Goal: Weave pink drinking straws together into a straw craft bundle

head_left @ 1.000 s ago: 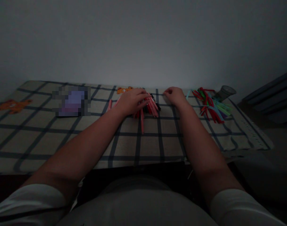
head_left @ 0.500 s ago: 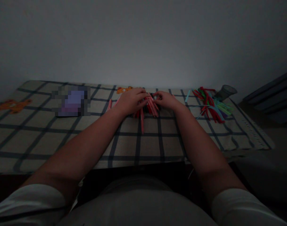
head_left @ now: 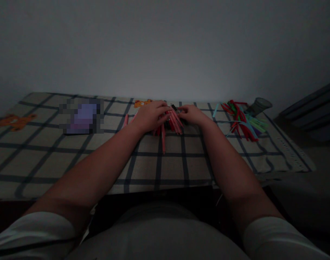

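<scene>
At the middle of the table, my left hand (head_left: 155, 115) lies over a bundle of thin pink strips (head_left: 175, 123), its fingers curled round their upper part. The strips fan out below the hand, and one (head_left: 163, 141) sticks out toward me. My right hand (head_left: 191, 115) is just right of the bundle, thumb and fingers pinched together. A small dark stick-like object (head_left: 174, 107) shows at its fingertips; its kind is too dim to tell. More pink strips (head_left: 126, 121) show left of my left wrist, partly hidden by the arm.
A checked cloth (head_left: 99, 159) covers the table. On the right lie red strips (head_left: 239, 124) with green, blue and purple ones, beside a tipped dark cup (head_left: 259, 104). A blurred phone-like object (head_left: 83, 117) lies left. Orange bear figures (head_left: 15, 122) mark the cloth.
My right hand has drawn slightly to the right, away from the bundle, and more of the dark object shows. My left hand stays almost still on the pink strips.
</scene>
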Tool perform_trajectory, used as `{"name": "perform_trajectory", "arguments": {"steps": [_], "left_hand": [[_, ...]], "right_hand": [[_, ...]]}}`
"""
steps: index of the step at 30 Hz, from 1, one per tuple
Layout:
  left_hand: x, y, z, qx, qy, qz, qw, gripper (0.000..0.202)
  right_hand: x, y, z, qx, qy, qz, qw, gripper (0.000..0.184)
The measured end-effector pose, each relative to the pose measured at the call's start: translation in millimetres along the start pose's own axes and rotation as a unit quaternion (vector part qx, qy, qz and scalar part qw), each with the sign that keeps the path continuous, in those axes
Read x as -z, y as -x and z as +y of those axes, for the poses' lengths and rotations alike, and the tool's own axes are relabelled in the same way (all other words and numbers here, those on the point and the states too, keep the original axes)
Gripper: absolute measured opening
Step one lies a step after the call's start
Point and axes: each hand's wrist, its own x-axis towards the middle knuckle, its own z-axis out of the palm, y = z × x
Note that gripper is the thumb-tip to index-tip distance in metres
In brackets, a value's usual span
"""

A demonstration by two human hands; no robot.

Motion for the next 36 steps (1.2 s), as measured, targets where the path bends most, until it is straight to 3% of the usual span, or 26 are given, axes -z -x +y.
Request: {"name": "perform_trajectory", "arguments": {"steps": [2, 8, 13, 18, 23, 29, 32, 36], "left_hand": [[0.9, -1, 1, 0.003, -0.004, -0.002, 1.0, 0.043], [5.4, -3, 3, 0.036, -0.015, -0.004, 0.999, 0.044], [10.2, -2, 3, 0.057, -0.009, 0.009, 0.998, 0.054], [15.3, -3, 11, 0.097, -0.059, -0.049, 0.992, 0.056], [13.3, -4, 11, 0.097, -0.075, -0.055, 0.991, 0.045], [6.7, -2, 2, 0.095, -0.034, 0.018, 0.995, 0.042], [10.6, -2, 5, 0.108, -0.029, 0.031, 0.993, 0.04], [19.6, -4, 13, 0.137, -0.022, 0.015, 0.99, 0.041]], "right_hand": [[2, -2, 1, 0.004, -0.055, 0.015, 0.998, 0.015], [3, -1, -10, 0.013, -0.269, 0.04, 0.962, 0.008], [-9, 0, -16, 0.065, -0.418, -0.02, 0.906, 0.036], [-21, 1, -20, 0.061, -0.471, -0.063, 0.878, 0.052], [-19, 7, -29, 0.012, -0.451, -0.034, 0.892, 0.049], [-8, 9, -35, -0.006, -0.388, 0.059, 0.92, 0.051], [-6, 5, -30, -0.003, -0.387, 0.089, 0.918, 0.047], [-10, 1, -23, 0.015, -0.414, 0.073, 0.907, 0.042]]}}
